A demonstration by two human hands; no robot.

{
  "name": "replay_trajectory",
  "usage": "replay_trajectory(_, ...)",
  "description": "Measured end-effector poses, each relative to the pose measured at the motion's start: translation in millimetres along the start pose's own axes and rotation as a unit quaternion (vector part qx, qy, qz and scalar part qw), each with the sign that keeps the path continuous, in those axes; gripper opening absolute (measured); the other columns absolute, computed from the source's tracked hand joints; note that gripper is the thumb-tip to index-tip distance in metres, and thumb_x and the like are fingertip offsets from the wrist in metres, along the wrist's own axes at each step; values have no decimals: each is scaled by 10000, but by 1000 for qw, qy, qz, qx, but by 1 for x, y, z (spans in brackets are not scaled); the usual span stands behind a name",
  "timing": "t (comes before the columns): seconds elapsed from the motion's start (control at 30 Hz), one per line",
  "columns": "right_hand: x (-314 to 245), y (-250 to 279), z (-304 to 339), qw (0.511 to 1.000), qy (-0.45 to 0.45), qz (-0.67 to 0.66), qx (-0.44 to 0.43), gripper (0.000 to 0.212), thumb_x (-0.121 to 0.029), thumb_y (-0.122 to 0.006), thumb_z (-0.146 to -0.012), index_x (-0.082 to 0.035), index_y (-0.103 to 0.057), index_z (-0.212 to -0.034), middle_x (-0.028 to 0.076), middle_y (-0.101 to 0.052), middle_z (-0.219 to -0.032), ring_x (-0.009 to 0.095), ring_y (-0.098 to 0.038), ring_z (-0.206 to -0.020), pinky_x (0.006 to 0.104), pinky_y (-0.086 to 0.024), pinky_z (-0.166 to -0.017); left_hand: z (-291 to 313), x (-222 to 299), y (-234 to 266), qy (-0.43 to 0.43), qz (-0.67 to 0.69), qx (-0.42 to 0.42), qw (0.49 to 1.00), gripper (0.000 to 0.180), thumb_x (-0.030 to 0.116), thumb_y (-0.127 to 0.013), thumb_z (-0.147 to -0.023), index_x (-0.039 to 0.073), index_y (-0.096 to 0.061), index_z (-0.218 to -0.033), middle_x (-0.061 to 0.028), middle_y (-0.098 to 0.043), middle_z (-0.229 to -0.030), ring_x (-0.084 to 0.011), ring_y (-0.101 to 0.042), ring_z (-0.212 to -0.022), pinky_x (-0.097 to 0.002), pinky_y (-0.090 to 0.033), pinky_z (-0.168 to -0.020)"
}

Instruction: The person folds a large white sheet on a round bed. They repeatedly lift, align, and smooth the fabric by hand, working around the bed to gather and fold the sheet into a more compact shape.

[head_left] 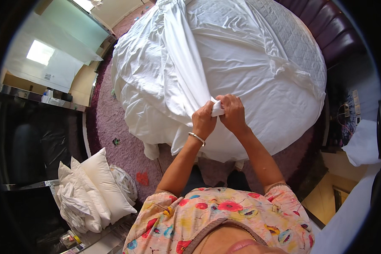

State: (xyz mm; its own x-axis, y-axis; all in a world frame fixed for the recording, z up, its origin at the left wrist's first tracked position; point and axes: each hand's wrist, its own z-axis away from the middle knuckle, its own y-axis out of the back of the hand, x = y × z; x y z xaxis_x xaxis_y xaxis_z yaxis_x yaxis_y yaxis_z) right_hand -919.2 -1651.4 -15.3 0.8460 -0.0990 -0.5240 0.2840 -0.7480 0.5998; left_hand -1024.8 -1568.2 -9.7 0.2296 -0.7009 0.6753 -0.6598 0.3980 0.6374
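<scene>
A round bed fills the upper middle, with a white sheet (pixel 237 76) over most of it. Both my hands grip a bunched edge of this sheet at the near side of the bed. My left hand (pixel 204 120) is closed round the gathered cloth, a light bangle on its wrist. Close beside it, my right hand (pixel 233 111) pinches the same fold, and a bit of white cloth shows between the two. From my hands a long twisted fold runs away to the far edge. At the far right the quilted mattress cover (pixel 294 46) lies bare of the sheet.
White pillows (pixel 98 186) are stacked at the lower left by a black seat (pixel 38 142). A dark padded headboard (pixel 332 25) curves round the far right. Purple carpet (pixel 127 150) surrounds the bed. Sockets with a cable (pixel 347 110) are on the right wall.
</scene>
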Motion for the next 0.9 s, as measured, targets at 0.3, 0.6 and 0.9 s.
replay_trajectory(0.3,85,104,17,955,-154,-239,84,192,-26,-589,-790,-18,-620,-980,46,-648,-899,144,-607,-836,254,-477,-756,27,130,-40,-71,-25,-103,992,223,66,-695,-680,64,-532,-833,-103,-564,-631,-284,-606,-613,-376,-460,-548)
replay_trajectory(0.6,65,165,35,995,93,-32,-4,206,-81,-673,-697,-92,-623,-896,85,-617,-746,259,-612,-640,361,-488,-563,28,137,-84,-104,57,12,993,319,-17,-640,-728,33,-551,-1031,-143,-586,-818,-313,-602,-726,-358,-490,-648)
replay_trajectory(0.9,54,141,58,999,21,32,11,377,-53,-647,-729,-68,-584,-1100,111,-610,-1063,294,-575,-980,413,-417,-859,36,118,-72,-1,74,-86,993,128,126,-642,-819,53,-554,-876,-160,-601,-655,-365,-616,-624,-413,-472,-549)
